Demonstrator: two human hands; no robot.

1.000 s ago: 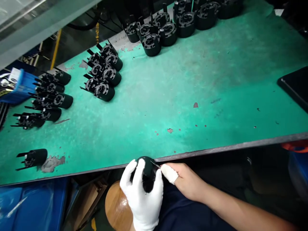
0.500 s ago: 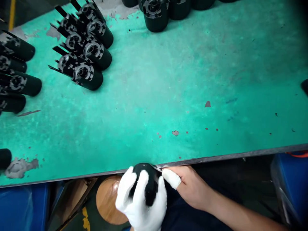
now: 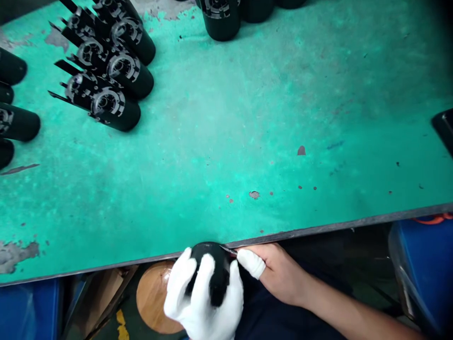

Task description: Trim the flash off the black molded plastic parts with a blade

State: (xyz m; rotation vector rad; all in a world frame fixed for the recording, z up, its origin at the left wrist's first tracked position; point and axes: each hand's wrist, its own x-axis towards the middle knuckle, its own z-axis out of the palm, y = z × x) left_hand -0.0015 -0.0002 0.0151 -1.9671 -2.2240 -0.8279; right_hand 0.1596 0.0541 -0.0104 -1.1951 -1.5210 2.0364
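At the near table edge, my left hand [image 3: 208, 302] in a white glove is wrapped round a rounded black cylindrical part [image 3: 213, 274], fingers spread over its sides. My right hand [image 3: 272, 274], bare but for a white cover on the thumb, pinches a thin metal blade [image 3: 228, 250]. The blade's tip reaches the upper right rim of the black part; whether it touches cannot be made out. The blade's handle, if any, is hidden in the fist.
Black cylindrical housings [image 3: 116, 108] stand grouped on the green table [image 3: 219, 141], with more at the far edge and left. A dark flat object [image 3: 444, 130] lies at the right. Below are a round wooden stool [image 3: 155, 297] and blue bins [image 3: 424, 274].
The view has shifted slightly, so the housings sit farther left and more of the dark object shows at right. Both hands keep their grips, with little visible movement.
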